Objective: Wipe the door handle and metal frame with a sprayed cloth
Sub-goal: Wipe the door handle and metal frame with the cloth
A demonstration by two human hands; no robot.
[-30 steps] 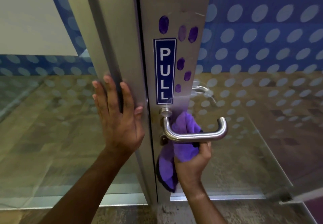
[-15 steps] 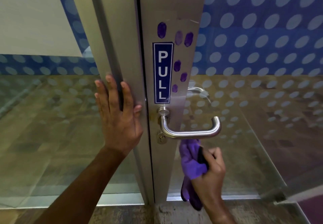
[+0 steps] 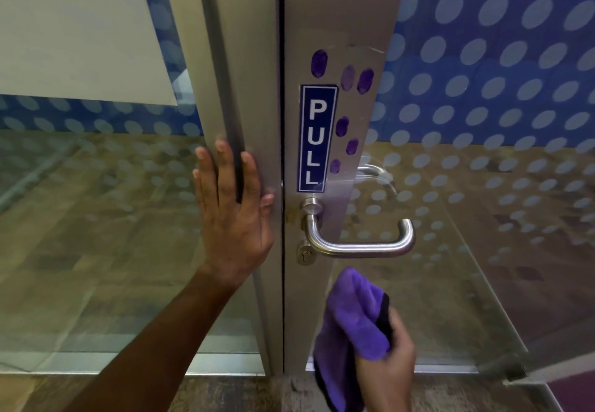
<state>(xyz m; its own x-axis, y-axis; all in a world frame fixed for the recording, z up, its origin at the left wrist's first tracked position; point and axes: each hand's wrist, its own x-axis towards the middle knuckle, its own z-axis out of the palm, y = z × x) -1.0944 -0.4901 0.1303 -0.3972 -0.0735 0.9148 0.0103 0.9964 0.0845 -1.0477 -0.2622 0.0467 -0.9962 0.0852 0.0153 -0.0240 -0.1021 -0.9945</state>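
Note:
A brushed steel lever door handle (image 3: 360, 244) juts out from the silver metal frame (image 3: 347, 19) of a glass door, with a keyhole just below its base. My right hand (image 3: 388, 369) grips a bunched purple cloth (image 3: 351, 324), held below the handle and apart from it. My left hand (image 3: 231, 212) presses flat, fingers straight, against the neighbouring metal post (image 3: 244, 57) to the left of the door gap. A blue PULL sticker (image 3: 315, 138) and several purple smudges (image 3: 365, 81) mark the frame above the handle.
Glass panels with a blue band of pale dots (image 3: 483, 89) flank the frame on both sides. A second lever handle (image 3: 376, 173) shows through the glass on the far side. Dark patterned floor (image 3: 225, 392) runs along the bottom.
My right hand has drawn the purple cloth away from the handle and lowered it below it. My left hand stays pressed on the post.

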